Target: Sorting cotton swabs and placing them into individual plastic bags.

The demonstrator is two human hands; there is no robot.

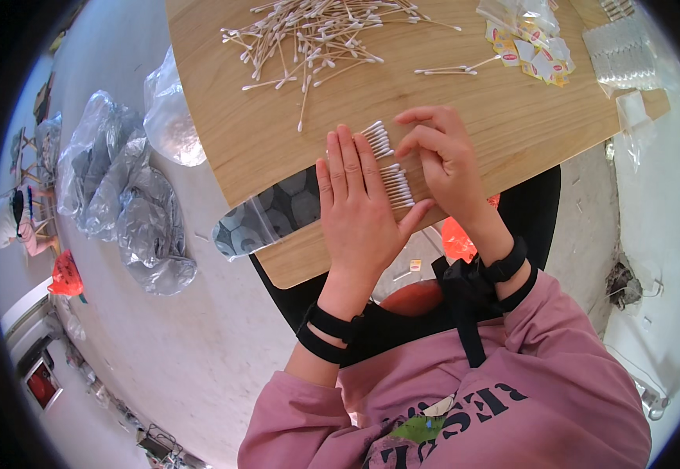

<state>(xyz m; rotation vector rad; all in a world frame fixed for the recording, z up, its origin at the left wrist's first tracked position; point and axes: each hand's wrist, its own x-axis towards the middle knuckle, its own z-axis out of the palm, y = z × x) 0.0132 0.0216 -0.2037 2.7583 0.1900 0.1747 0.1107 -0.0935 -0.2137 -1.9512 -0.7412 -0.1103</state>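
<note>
My left hand point(354, 199) lies flat with its fingers stretched out, over rows of cotton swabs point(396, 186) near the table's front edge. White tips of the swabs stick out in two groups beyond the hand's right side; their other ends are hidden under it. A dark grey patterned plastic bag point(273, 209) reaches out from beneath the same hand to the left. Just right of the swabs hovers my right hand point(443, 156), its fingers bent and apart, with nothing visible in them.
Loose cotton swabs point(316, 39) form a pile at the table's far side, with several stray ones nearby. Small yellow-and-white printed cards point(539, 59) and clear packets point(621, 55) sit far right. Crumpled plastic bags point(125, 187) lie on the floor at left. Another person point(19, 219) sits far left.
</note>
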